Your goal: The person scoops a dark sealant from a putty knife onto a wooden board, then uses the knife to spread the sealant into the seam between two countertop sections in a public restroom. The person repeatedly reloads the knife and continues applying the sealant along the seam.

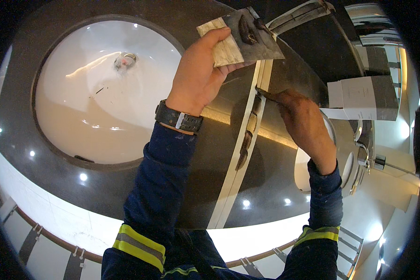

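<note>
From the head view, we've got our left hand (198,67) pinching a flat board (268,46) bearing dark paste (247,33). Our right hand (301,114) is nearer the pale taped strip (228,191), blackened tip right at it, fingers bent; whether it grips anything, we can't tell. The strip runs one o'clock to seven; from that tip, the dark smear (244,151) trails towards seven, the board sits at twelve.

No lettering, number or sign can be read anywhere in this view. On the right, toward the far side, a white and grey box (354,99) carries faint, tiny marks like print on its pale face, too small to make out.
</note>
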Demonstrator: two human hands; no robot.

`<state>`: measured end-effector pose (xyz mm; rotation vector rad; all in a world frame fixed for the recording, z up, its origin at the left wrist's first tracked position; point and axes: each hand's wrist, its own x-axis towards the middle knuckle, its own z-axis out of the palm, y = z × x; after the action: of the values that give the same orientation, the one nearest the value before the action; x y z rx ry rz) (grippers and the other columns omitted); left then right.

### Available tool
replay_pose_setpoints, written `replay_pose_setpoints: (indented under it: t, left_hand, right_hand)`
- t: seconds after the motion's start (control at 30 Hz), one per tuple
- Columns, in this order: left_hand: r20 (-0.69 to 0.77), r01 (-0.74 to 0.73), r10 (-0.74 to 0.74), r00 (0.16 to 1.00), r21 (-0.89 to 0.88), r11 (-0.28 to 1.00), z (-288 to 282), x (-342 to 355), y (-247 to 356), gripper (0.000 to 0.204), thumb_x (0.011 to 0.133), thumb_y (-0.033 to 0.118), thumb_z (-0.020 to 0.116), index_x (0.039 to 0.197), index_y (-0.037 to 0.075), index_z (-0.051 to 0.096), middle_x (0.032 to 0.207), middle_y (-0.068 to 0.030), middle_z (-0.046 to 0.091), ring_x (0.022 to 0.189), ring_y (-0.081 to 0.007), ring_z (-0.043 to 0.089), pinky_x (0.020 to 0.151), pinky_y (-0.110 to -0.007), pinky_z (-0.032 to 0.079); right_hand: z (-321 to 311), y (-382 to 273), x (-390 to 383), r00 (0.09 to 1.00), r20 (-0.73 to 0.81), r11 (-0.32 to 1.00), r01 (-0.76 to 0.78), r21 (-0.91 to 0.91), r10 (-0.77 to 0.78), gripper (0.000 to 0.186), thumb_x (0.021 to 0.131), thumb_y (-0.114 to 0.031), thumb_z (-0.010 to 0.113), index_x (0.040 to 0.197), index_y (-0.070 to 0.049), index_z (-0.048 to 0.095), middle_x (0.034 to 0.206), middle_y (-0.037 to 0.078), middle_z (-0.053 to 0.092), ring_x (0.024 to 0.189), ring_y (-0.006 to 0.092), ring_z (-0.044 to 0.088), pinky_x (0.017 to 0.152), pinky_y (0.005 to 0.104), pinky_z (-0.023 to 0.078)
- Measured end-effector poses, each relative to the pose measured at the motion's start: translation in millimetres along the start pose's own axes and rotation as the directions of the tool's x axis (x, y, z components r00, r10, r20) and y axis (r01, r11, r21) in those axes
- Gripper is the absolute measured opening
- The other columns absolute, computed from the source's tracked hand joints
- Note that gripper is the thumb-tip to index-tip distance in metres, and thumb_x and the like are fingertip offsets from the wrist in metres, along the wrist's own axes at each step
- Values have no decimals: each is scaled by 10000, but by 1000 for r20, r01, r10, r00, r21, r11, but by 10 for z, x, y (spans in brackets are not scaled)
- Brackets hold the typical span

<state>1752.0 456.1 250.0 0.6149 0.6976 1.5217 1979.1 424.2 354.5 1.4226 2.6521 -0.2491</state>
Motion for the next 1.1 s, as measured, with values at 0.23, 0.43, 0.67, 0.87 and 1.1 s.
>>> replay_pose_setpoints:
  t: [0.23, 0.43, 0.67, 0.87, 1.1]
  left_hand:
    - [23, 85, -82, 996, -351, 932, 11, 5, 42, 288, 1032, 151, 503, 1284, 24, 564, 1251, -136, 675, 1166, -311, 665, 1007, -559, 557]
    - [50, 22, -12, 999, -190, 982, 11, -14, 46, 278, 1039, 136, 490, 1288, 36, 565, 1281, -131, 652, 1195, -308, 643, 1031, -568, 542]
    - [182, -201, 158, 971, 253, 946, 48, -166, 169, 325, 1034, 145, 560, 1315, -18, 562, 1216, -115, 670, 1112, -206, 668, 942, -341, 566]
    - [172, -113, 101, 980, 61, 992, 144, -222, 130, 331, 1085, 164, 438, 1346, -22, 516, 1247, -127, 641, 1147, -250, 650, 1008, -401, 557]
    - [236, 117, -21, 971, -402, 908, 29, -25, 51, 320, 1092, 177, 395, 1290, -14, 559, 1236, -136, 651, 1136, -263, 657, 1012, -422, 557]
  right_hand:
    - [-30, -143, -75, 999, 30, 1000, -13, 0, 13, 271, 901, 18, 608, 1153, -19, 696, 1066, 173, 690, 957, 372, 672, 848, 435, 535]
    - [-17, -267, -173, 999, 38, 1000, 6, 13, -7, 253, 915, 6, 600, 1151, -17, 690, 1027, 172, 679, 931, 372, 665, 837, 442, 532]
    - [64, -296, -317, 998, 6, 997, 70, 18, -70, 393, 890, -23, 582, 1258, -110, 688, 991, 168, 691, 890, 365, 672, 762, 450, 556]
    - [105, -383, -440, 997, 10, 996, 70, 54, -71, 355, 871, -6, 590, 1198, -81, 702, 970, 172, 685, 904, 365, 677, 785, 442, 566]
    - [118, -531, -624, 997, 52, 998, 51, 24, -52, 329, 860, 17, 600, 1164, -56, 701, 1009, 150, 692, 923, 340, 691, 814, 418, 577]
